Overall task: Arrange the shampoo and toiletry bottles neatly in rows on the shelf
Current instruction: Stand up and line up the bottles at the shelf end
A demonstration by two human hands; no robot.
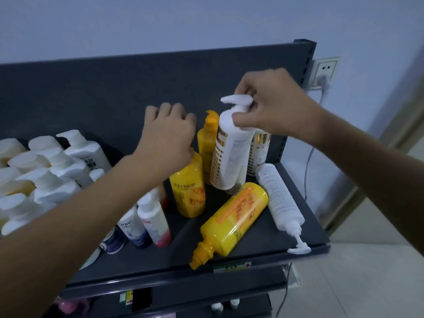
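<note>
Rows of white-capped bottles (46,175) stood ready at the left of the shelf (160,255). The left hand (168,134) gripped the top of an upright yellow bottle (188,191), and the right hand (273,106) pinched a gold-striped pump bottle (229,152) by its pump. Two fallen bottles (234,219) lay unsorted nearby.

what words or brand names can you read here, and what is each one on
"Dove": on the white and blue bottle.
"SUPERIOR": on the upright yellow bottle under the left hand.
"AR": the end of a cut-off word on the white flip-cap bottle.
Too blurred to read: the print on the lying yellow bottle, the white pump bottle in the right hand, the lying white bottle and the shelf-edge tags.
</note>
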